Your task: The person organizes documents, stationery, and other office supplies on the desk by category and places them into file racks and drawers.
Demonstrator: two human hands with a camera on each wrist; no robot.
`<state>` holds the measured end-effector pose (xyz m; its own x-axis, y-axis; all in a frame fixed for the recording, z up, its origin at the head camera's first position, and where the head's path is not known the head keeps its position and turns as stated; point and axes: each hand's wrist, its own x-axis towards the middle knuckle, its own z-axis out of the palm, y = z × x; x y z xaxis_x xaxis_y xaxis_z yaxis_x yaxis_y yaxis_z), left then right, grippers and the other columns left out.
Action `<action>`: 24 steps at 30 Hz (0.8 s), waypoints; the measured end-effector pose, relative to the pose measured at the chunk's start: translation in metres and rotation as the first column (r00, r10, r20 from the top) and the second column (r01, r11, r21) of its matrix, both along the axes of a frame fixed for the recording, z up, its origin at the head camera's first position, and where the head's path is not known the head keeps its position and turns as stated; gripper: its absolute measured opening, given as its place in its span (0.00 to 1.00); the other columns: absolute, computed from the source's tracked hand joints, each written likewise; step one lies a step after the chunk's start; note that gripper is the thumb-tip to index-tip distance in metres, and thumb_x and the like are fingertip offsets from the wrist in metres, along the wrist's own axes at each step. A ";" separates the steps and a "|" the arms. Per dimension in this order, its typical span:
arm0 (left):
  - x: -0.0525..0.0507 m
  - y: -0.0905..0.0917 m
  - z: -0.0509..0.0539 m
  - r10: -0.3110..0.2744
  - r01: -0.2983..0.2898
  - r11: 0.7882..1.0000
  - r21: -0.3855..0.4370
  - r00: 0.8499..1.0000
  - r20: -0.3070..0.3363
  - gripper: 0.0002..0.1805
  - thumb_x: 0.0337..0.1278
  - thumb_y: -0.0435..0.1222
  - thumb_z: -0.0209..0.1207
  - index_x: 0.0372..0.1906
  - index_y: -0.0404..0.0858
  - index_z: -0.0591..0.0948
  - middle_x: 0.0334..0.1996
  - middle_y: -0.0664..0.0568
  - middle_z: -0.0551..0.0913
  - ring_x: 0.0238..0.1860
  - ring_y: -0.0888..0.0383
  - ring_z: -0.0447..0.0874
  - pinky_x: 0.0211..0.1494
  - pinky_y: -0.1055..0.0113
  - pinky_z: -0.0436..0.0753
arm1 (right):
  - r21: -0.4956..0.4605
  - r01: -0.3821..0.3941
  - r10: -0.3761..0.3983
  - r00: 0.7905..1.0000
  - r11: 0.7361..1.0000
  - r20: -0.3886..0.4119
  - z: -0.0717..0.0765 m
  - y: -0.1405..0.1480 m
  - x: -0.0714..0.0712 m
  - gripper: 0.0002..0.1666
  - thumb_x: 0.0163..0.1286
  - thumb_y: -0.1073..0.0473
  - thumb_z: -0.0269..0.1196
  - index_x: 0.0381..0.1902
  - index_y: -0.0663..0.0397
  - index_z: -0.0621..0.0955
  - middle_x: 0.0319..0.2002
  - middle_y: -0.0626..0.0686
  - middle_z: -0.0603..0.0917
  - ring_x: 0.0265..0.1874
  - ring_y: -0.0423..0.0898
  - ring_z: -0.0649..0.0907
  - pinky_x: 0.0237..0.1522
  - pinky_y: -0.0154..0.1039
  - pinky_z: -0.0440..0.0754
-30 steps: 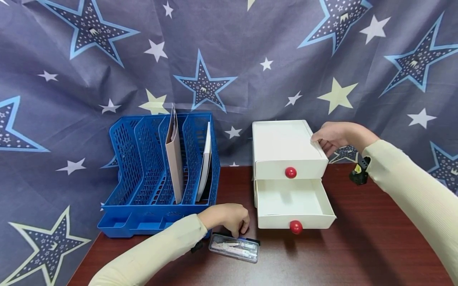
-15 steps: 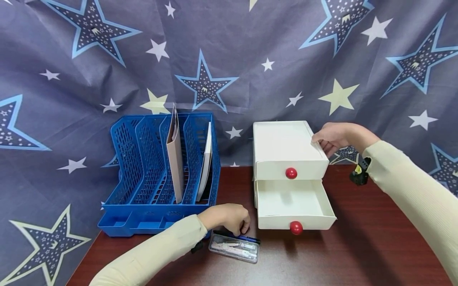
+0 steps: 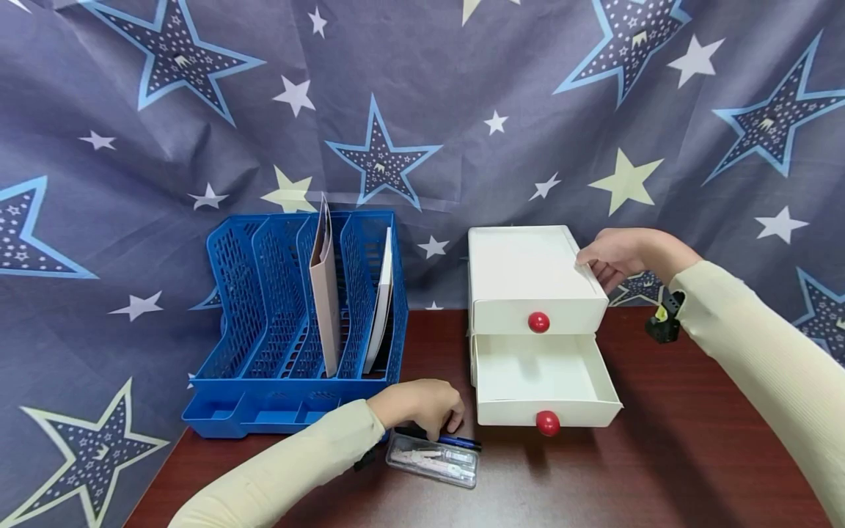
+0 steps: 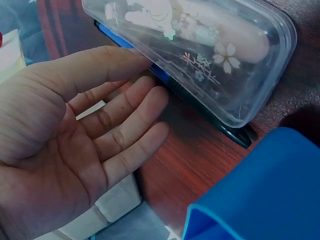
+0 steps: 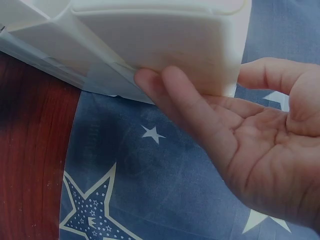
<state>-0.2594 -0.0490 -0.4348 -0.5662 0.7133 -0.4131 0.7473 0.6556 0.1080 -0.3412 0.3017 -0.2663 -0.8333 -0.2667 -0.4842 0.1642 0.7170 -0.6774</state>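
A blue-and-black pen [image 4: 175,87] lies along the long edge of a clear flat case [image 3: 432,459]. Pale tools show through its lid, which bears printed flowers. My left hand [image 3: 425,408] pinches the pen near its middle with thumb and index finger; the index fingertip is partly hidden, and the other fingers are loosely bent. At the right, a white drawer unit [image 3: 528,260] stands with its lower drawer [image 3: 544,412] pulled out and its upper drawer in. My right hand [image 3: 612,257] holds the unit's upper right edge, thumb on top and fingers against the side wall.
Left of the drawers stands a blue file rack [image 3: 264,381] with a tan folder [image 3: 325,308] and a white book [image 3: 378,315] in its slots. Red knobs stick out from both drawers. A star-patterned cloth [image 3: 409,73] hangs behind the dark red table [image 3: 502,499].
More of the blue pen shows beside the case, below the left fingers. Both hands stay almost in place; the view shifts slightly.
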 end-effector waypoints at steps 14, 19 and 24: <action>0.000 -0.001 -0.003 -0.008 0.008 1.000 0.002 0.999 -0.043 0.15 0.42 0.25 0.71 0.28 0.49 0.83 0.19 0.65 0.77 0.24 0.67 0.71 0.28 0.75 0.69 | 0.024 -0.015 0.015 1.000 1.000 -0.013 0.001 -0.001 0.001 0.31 0.77 0.54 0.50 0.62 0.80 0.69 0.37 0.54 0.88 0.36 0.45 0.89 0.45 0.46 0.89; 0.001 0.000 -0.004 0.002 -0.002 1.000 0.001 0.999 -0.038 0.16 0.41 0.24 0.71 0.28 0.49 0.82 0.20 0.64 0.77 0.24 0.66 0.70 0.27 0.74 0.70 | 0.019 -0.021 0.022 1.000 1.000 -0.010 0.001 0.000 0.001 0.31 0.76 0.53 0.50 0.62 0.80 0.69 0.37 0.54 0.88 0.36 0.45 0.89 0.45 0.46 0.89; 0.001 0.000 -0.006 -0.009 0.009 1.000 0.003 0.999 -0.034 0.17 0.39 0.24 0.72 0.30 0.48 0.82 0.23 0.64 0.77 0.25 0.66 0.70 0.28 0.74 0.70 | 0.018 -0.021 0.021 1.000 1.000 -0.011 0.001 0.000 0.001 0.32 0.77 0.53 0.49 0.62 0.81 0.68 0.38 0.55 0.88 0.36 0.45 0.89 0.45 0.46 0.88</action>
